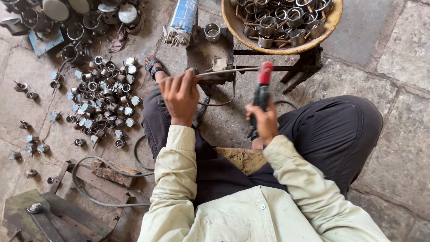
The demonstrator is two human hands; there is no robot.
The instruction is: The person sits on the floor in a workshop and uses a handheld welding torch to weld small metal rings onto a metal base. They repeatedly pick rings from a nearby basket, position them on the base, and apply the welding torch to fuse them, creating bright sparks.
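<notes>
Both arms reach forward, left hand (180, 95) and right hand (264, 120) with fingers curled closed.

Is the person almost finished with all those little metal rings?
Hard to say. A heap of rings lies on the floor at the left, maybe done. Now the left hand holds a thin rod on the small stand, and the right hand grips a red-tipped tool. The bowl is full of rings too.

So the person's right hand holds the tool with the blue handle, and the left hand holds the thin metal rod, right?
Not quite. The head view shows the right hand gripping a dark tool with a red handle, not blue. The left hand does hold the thin metal rod.
</notes>
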